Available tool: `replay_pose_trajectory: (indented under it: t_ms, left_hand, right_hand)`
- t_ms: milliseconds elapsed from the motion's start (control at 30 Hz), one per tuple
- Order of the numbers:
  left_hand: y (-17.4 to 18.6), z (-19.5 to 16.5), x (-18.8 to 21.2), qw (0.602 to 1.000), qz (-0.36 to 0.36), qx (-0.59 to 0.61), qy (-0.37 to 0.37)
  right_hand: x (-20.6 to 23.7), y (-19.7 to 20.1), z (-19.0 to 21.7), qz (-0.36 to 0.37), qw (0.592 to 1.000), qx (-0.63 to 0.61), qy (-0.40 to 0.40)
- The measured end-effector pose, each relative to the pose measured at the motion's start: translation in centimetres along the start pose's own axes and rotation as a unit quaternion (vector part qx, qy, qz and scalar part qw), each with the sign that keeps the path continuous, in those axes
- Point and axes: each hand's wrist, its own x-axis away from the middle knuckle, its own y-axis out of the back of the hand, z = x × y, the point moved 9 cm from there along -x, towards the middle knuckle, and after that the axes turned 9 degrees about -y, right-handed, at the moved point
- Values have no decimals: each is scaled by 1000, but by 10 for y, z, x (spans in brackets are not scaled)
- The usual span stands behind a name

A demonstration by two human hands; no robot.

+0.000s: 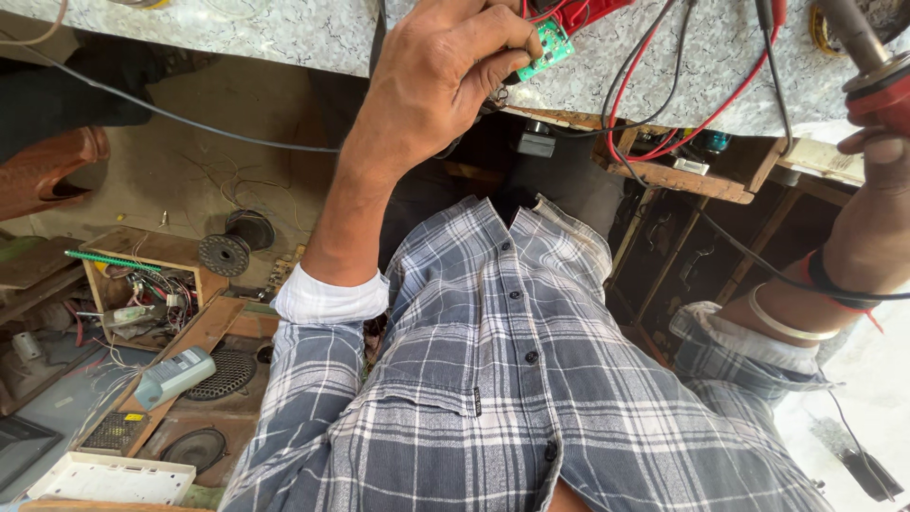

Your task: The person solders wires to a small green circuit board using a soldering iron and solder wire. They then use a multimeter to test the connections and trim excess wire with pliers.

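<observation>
Circuit board (548, 47), small and green, sits pinched in the left hand (441, 76) fingers at the far edge of the marble-pattern worktop (720, 66). Right hand (882, 161) is at the far right, wrapped around a soldering iron (867, 57) with a red collar. Red and black leads (654, 85) trail across the worktop. Open wooden drawer (682, 166) just below.

One head-worn camera looks steeply down, close over the person's torso.
</observation>
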Motion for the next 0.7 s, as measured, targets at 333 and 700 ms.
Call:
replay_pose_trajectory:
  t_ms: [333, 700]
  left_hand:
    - [-3, 6, -2, 999, 28, 17, 26]
    - [-7, 11, -3, 996, 72, 32, 30]
  right_hand:
    - [15, 6, -5, -29, 999, 20, -22]
    - [18, 8, -15, -39, 999, 15, -31]
